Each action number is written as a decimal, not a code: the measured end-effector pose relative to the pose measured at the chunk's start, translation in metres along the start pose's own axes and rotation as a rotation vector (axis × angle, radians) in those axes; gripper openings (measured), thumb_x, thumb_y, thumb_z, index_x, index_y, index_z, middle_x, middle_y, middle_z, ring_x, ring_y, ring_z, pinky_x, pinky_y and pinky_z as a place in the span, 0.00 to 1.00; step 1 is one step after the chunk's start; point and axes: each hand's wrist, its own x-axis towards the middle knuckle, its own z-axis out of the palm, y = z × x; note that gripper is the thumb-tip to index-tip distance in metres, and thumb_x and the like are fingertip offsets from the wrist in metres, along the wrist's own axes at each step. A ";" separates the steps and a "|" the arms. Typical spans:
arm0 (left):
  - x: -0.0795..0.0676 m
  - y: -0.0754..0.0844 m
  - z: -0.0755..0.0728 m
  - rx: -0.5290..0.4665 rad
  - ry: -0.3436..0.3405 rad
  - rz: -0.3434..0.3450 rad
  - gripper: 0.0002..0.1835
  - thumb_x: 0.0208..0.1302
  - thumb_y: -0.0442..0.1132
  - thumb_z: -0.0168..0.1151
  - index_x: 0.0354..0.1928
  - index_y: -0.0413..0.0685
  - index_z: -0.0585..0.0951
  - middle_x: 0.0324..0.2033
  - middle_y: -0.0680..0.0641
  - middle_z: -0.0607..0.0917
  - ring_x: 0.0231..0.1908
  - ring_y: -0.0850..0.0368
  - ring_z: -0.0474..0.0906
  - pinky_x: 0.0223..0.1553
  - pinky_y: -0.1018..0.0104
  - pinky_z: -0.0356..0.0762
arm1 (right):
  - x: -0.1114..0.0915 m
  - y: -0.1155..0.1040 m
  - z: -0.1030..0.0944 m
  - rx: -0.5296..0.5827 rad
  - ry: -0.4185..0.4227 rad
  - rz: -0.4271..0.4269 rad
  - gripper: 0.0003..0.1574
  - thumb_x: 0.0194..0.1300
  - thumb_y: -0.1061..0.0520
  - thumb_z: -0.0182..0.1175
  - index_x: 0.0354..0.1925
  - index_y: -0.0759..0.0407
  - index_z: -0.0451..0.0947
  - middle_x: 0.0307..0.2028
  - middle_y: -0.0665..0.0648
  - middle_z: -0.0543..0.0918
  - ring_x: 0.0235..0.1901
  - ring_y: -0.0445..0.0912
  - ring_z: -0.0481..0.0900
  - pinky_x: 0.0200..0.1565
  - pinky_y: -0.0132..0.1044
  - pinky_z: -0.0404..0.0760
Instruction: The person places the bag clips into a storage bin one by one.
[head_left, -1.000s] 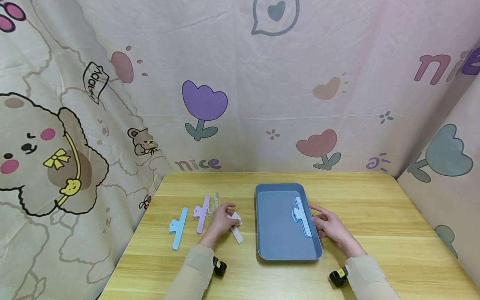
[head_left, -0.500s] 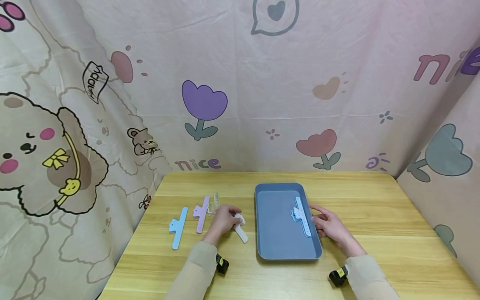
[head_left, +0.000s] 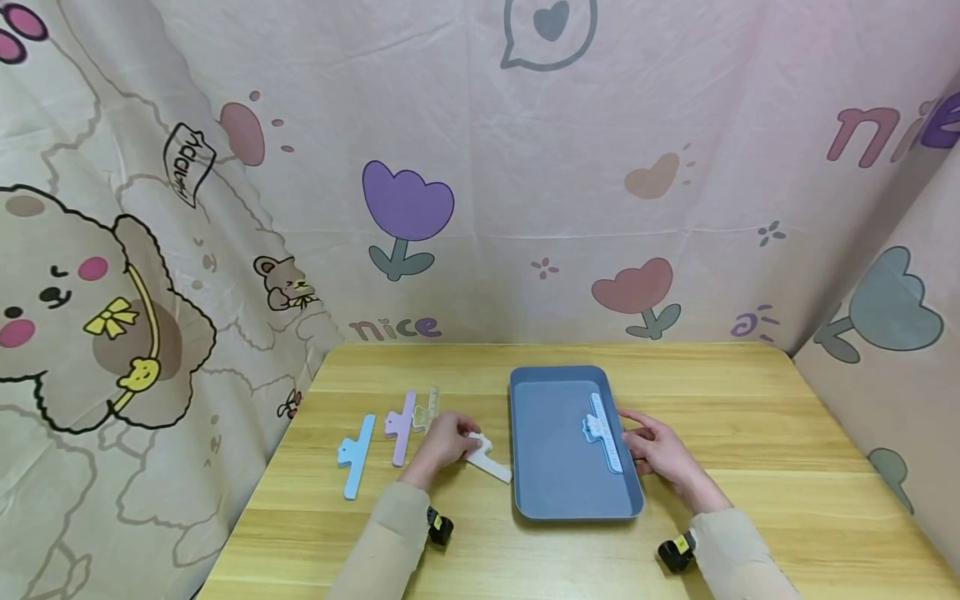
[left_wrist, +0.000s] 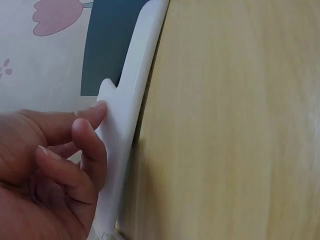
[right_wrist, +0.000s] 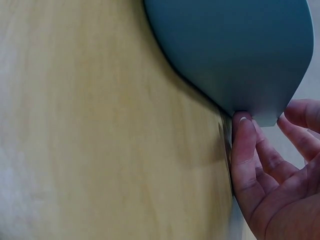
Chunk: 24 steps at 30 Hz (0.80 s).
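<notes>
My left hand (head_left: 446, 440) pinches the short handle side of a white long-bar plastic clip (head_left: 491, 467), just left of the blue-grey tray (head_left: 551, 458). In the left wrist view, the fingertips meet the raised edge of the white clip (left_wrist: 117, 125), whose bar slants up toward the tray. My right hand (head_left: 667, 457) touches the tray's right side. In the right wrist view, its fingertips (right_wrist: 243, 132) press against the outer wall of the tray (right_wrist: 235, 55). A pale blue clip with ruler marks (head_left: 609, 433) lies inside the tray, along its right side.
Left of my left hand, a light blue clip (head_left: 358, 458), a lilac clip (head_left: 402, 429) and a transparent clip (head_left: 429, 408) lie on the wooden table (head_left: 720, 417). A patterned curtain (head_left: 495, 167) hangs behind the table and at both sides.
The white clip has turned, its lower end swinging right until it lies close to the tray's left side. My left hand has shifted slightly with it. The right hand and tray stay put.
</notes>
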 end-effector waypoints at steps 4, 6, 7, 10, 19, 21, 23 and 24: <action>-0.002 0.001 -0.003 -0.031 -0.034 -0.002 0.04 0.59 0.26 0.65 0.37 0.35 0.83 0.25 0.48 0.79 0.21 0.58 0.74 0.21 0.71 0.73 | 0.000 0.000 0.000 -0.002 0.000 -0.004 0.34 0.73 0.63 0.52 0.73 0.64 0.57 0.49 0.70 0.78 0.34 0.53 0.83 0.31 0.46 0.85; -0.003 0.001 -0.005 -0.051 -0.046 0.005 0.03 0.60 0.26 0.64 0.36 0.35 0.83 0.25 0.48 0.80 0.20 0.58 0.74 0.21 0.70 0.74 | 0.000 0.001 0.000 -0.003 0.001 -0.002 0.34 0.73 0.62 0.52 0.73 0.63 0.57 0.49 0.70 0.78 0.34 0.53 0.83 0.31 0.46 0.85; -0.003 0.001 -0.006 -0.058 -0.048 0.009 0.03 0.61 0.26 0.64 0.36 0.34 0.83 0.25 0.47 0.80 0.19 0.57 0.75 0.21 0.69 0.75 | 0.000 0.001 0.000 -0.003 0.002 -0.001 0.34 0.73 0.62 0.52 0.73 0.63 0.58 0.49 0.70 0.78 0.34 0.53 0.83 0.31 0.46 0.85; -0.004 0.002 -0.010 -0.070 -0.038 0.021 0.02 0.61 0.26 0.65 0.35 0.35 0.83 0.27 0.47 0.81 0.19 0.55 0.76 0.21 0.67 0.77 | 0.000 0.001 0.000 -0.002 0.004 0.004 0.34 0.73 0.62 0.53 0.73 0.62 0.58 0.49 0.70 0.78 0.34 0.53 0.83 0.31 0.46 0.85; -0.010 0.007 -0.024 -0.066 0.043 0.007 0.02 0.64 0.30 0.64 0.38 0.38 0.81 0.30 0.46 0.79 0.21 0.51 0.79 0.19 0.70 0.72 | 0.001 0.001 0.000 0.003 0.006 0.009 0.34 0.73 0.61 0.52 0.73 0.61 0.58 0.50 0.71 0.77 0.34 0.53 0.83 0.31 0.45 0.85; -0.011 0.009 -0.026 -0.062 0.067 -0.006 0.03 0.65 0.31 0.64 0.38 0.38 0.81 0.30 0.46 0.80 0.21 0.49 0.80 0.18 0.70 0.71 | 0.001 0.001 0.000 0.005 0.005 0.010 0.34 0.73 0.61 0.53 0.73 0.61 0.58 0.50 0.71 0.77 0.34 0.53 0.83 0.31 0.45 0.85; -0.012 0.011 -0.027 -0.062 0.092 -0.021 0.04 0.65 0.33 0.64 0.37 0.38 0.81 0.29 0.47 0.80 0.22 0.46 0.81 0.17 0.71 0.70 | 0.001 0.001 0.000 0.004 0.003 0.009 0.34 0.73 0.61 0.53 0.73 0.61 0.57 0.50 0.71 0.77 0.35 0.53 0.83 0.31 0.45 0.85; -0.012 0.012 -0.027 -0.060 0.105 -0.020 0.04 0.65 0.33 0.64 0.37 0.38 0.81 0.29 0.47 0.80 0.23 0.44 0.81 0.16 0.71 0.69 | 0.001 0.002 0.000 0.004 0.004 0.010 0.34 0.73 0.61 0.53 0.73 0.61 0.58 0.50 0.70 0.77 0.35 0.53 0.83 0.31 0.45 0.85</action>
